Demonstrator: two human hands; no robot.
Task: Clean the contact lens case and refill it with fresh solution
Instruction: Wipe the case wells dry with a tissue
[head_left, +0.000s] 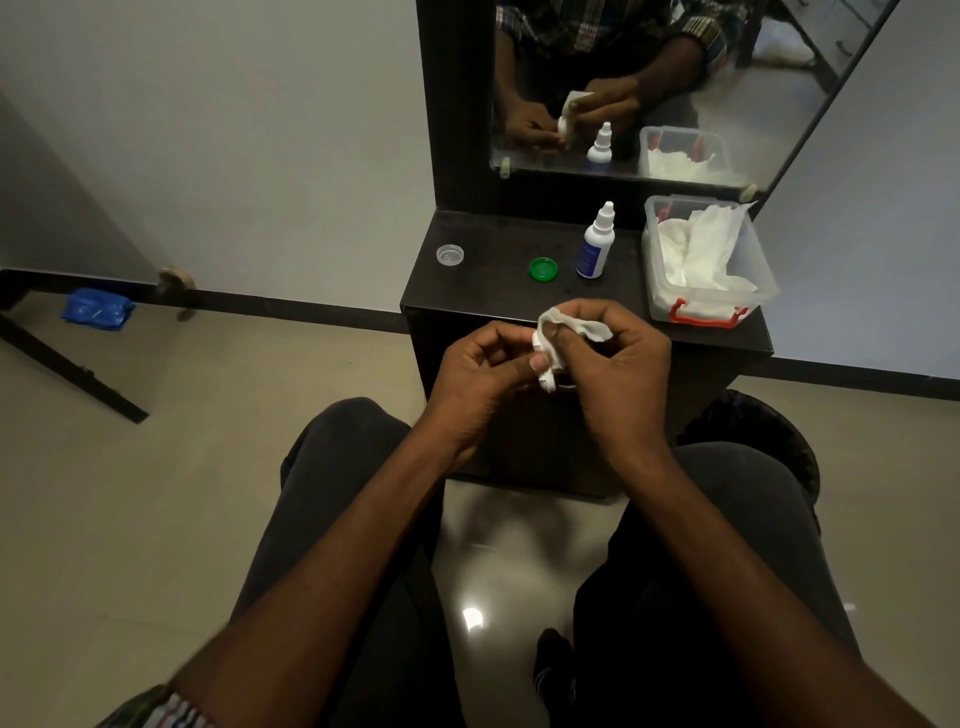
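My left hand (480, 371) pinches a small white contact lens case (544, 382), mostly hidden by fingers, just in front of the dark dresser shelf (483, 291). My right hand (621, 358) presses a white tissue (566, 327) into the case, the thumb wrapped in it. On the shelf a green cap (543, 269) lies flat, and a clear cap (450, 254) sits near the left edge. The white solution bottle (596, 244) with a blue label stands upright, its nozzle closed.
A clear plastic box with red latches (701, 301) holding crumpled tissues stands at the shelf's right end. A mirror (675, 78) rises behind the shelf. My knees flank the dresser. A blue packet (96, 307) lies on the floor at the left wall.
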